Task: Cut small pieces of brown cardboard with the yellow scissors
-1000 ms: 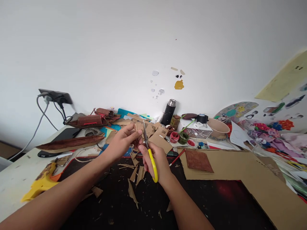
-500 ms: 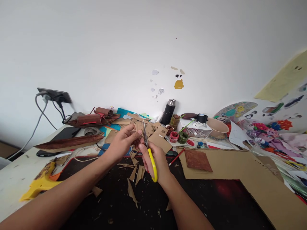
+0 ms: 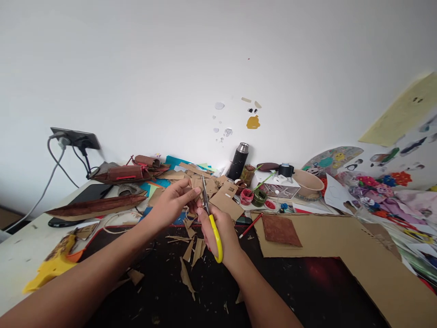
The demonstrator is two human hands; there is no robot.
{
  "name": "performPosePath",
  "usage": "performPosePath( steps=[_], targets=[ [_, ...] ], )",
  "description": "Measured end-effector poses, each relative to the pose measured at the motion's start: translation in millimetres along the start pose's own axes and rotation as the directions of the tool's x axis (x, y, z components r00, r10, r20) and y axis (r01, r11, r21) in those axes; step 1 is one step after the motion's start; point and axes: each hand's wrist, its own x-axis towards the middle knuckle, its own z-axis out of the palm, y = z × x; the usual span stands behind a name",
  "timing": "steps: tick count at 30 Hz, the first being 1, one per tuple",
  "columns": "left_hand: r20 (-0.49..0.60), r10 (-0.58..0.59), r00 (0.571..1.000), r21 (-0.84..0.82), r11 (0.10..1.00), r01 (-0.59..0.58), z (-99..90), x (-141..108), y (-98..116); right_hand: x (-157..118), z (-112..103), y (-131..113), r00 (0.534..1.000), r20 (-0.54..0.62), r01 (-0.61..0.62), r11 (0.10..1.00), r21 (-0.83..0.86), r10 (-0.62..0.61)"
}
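Yellow-handled scissors (image 3: pixel 215 236) are gripped in my right hand (image 3: pixel 223 232), their metal blades pointing up and away from me. Just left of the blades, my left hand (image 3: pixel 175 199) is closed in a pinch, thumb against fingers. Whatever it pinches is too small and hidden to name. Both hands are close together above the dark work mat (image 3: pixel 153 296). Below and beyond them lie torn cardboard scraps (image 3: pixel 198 250), and a flat cardboard piece (image 3: pixel 227 200) sits behind the right hand.
A yellow glue gun (image 3: pixel 51 269) and a brown boat-shaped piece (image 3: pixel 99 205) lie at left. Paint jars (image 3: pixel 246 197) and a black flask (image 3: pixel 239 161) stand at the back. A large cardboard sheet (image 3: pixel 321 232) with a brown-painted square (image 3: pixel 282 230) covers the right.
The whole view has shifted slightly. Both hands keep nearly the same pose, with the scissors still in the right hand.
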Motion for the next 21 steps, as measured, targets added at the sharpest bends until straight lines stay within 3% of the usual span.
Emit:
performPosePath(
  steps=[10,15,21],
  targets=[
    [-0.011,0.001,1.000,0.081,0.997,0.000,-2.9,0,5,-3,2,-4,0.999,0.040,-0.035,0.999,0.031,0.034],
    [-0.009,-0.016,1.000,0.011,1.000,0.016,-2.7,0,5,-3,-3,-11,0.989,0.130,-0.092,0.980,0.177,0.069],
    [-0.012,-0.004,1.000,0.026,1.000,0.004,-4.2,-2,6,-3,-5,-12,0.981,0.194,-0.080,0.953,0.294,0.022]
  ],
)
